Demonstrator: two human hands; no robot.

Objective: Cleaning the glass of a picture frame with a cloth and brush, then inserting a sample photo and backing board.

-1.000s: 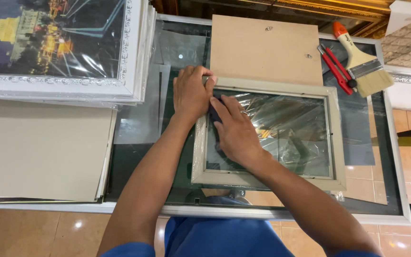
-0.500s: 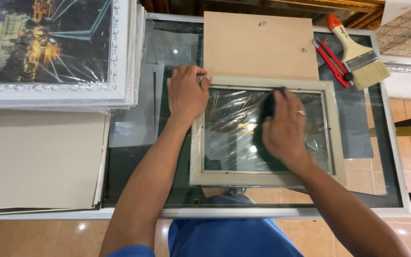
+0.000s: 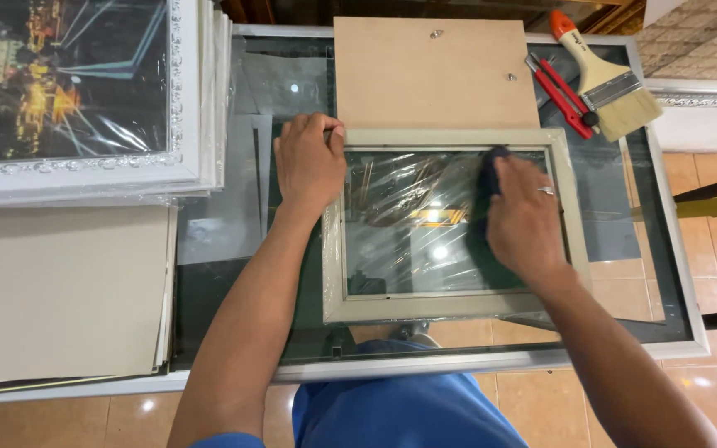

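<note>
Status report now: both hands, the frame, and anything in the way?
Left hand presses frame corner. Right hand presses dark cloth on the glass. Brush, red cutter lie apart.

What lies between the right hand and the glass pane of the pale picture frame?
A dark cloth, pressed under the right hand onto the glass pane; head view.

— The frame point(image 3: 450, 309)?
— Matt pale wood, holding glossy glass point(image 3: 408, 241) that mirrors lights.
— The board point(image 3: 433, 79) behind it?
— Smooth matt fibreboard. The table point(image 3: 665, 274) is shiny glass edged in metal.
</note>
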